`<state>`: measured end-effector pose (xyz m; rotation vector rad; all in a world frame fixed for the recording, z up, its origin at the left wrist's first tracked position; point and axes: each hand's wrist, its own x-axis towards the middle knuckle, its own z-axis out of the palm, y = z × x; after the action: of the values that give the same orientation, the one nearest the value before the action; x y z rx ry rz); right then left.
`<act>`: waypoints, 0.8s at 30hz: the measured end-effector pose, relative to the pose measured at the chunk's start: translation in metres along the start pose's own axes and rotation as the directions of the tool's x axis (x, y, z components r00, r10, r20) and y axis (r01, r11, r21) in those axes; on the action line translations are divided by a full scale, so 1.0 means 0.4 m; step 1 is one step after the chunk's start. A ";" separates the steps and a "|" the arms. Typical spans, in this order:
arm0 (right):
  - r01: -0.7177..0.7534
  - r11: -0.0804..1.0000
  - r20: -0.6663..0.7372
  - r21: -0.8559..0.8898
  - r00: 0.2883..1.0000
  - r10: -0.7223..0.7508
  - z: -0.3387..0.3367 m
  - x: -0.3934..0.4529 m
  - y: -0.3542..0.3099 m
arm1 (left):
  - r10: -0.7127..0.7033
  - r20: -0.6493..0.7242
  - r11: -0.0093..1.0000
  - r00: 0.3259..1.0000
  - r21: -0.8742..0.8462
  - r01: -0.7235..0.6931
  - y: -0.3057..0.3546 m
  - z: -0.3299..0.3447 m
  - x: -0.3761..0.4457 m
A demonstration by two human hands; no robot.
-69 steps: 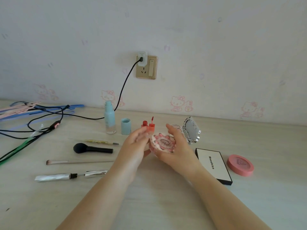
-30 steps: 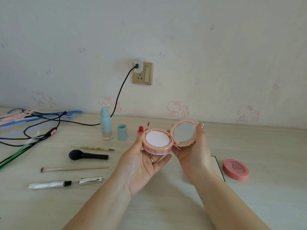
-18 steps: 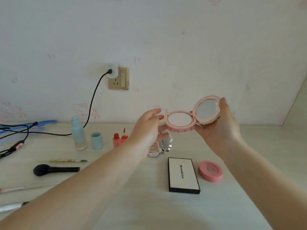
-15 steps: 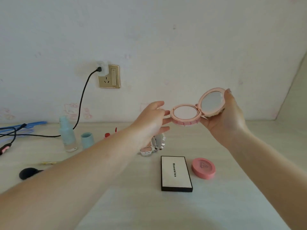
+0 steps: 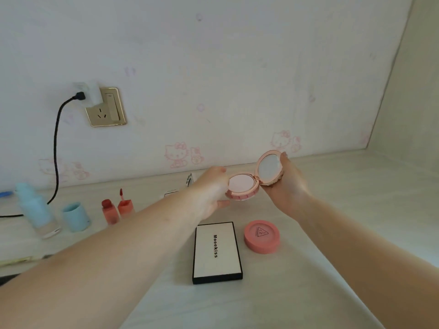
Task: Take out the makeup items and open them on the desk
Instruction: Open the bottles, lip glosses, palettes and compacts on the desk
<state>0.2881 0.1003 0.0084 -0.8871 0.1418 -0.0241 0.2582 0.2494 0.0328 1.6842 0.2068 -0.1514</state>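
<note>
I have the pink compact point(image 5: 247, 186) up off the counter point(image 5: 332, 233), lid swung open so the mirror stands up and tilts back. My right hand point(image 5: 287, 184) has a closed grip on the lid from behind, fingers curled round its back; my left hand point(image 5: 211, 193) cups the base from the 9 o'clock side, fingers loosely bent against its rim — touching it, though how much weight it carries I cannot tell.

My worry is the set-down. With the grip on the lid and not the base, the hinge takes the load, and if the left hand lets go early the base could swing and the lid fold shut, or the whole thing could tip backward once it lands, mirror-heavy.

Directly below, toward 6 o'clock, lie the black-edged Mooekiss palette point(image 5: 216, 251) and the round coral pot point(image 5: 262, 236), both closed, so I judge they are left to open. They crowd the near landing spot; the bare stretch at 3 o'clock looks safer. At 9 o'clock stand two red lip tints point(image 5: 117, 208), one with its wand showing, a blue cap point(image 5: 75, 217) and a blurred blue bottle point(image 5: 38, 210) — light things my left forearm could sweep over on the way back. A black cord point(image 5: 56, 148) drops from the wall socket point(image 5: 105, 108) at 10 o'clock, well apart.
</note>
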 end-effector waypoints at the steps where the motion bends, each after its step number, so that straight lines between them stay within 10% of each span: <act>1: -0.003 1.000 -0.002 -0.030 1.000 0.003 -0.002 0.005 0.002 | -0.014 -0.012 1.000 1.000 0.004 0.014 -0.005 0.005 0.005; 24: 0.075 0.831 -0.003 -0.552 0.996 -0.091 -0.065 0.035 0.014 | 0.008 -0.056 0.974 0.998 0.226 0.005 -0.034 0.014 0.015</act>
<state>0.2984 0.0825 -0.0137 -1.4762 0.1391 -0.0806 0.2610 0.2458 0.0174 1.9175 0.2372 -0.1298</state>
